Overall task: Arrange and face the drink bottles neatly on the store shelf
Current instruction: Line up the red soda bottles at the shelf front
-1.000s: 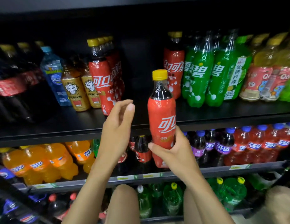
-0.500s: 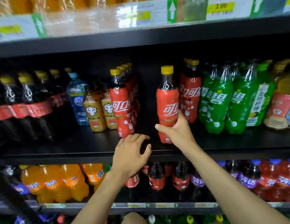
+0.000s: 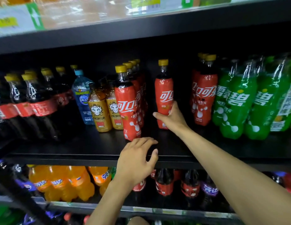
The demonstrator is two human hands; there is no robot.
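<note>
The placing step is in hand: the right hand (image 3: pixel 171 118) is clamped round the lower body of a red cola bottle (image 3: pixel 164 93), held upright in the dark gap on the shelf (image 3: pixel 76 148) between the left row of red bottles (image 3: pixel 125 108) and the right row of red bottles (image 3: pixel 205 95). Whether its base touches the shelf I cannot tell. The left hand (image 3: pixel 138 158) rests on the shelf's front edge, fingers loosely bent, holding nothing. The label seems turned slightly rightward, so the next move likely calls for a small twist, then drawing the bottle level with the 2 front bottles.
</note>
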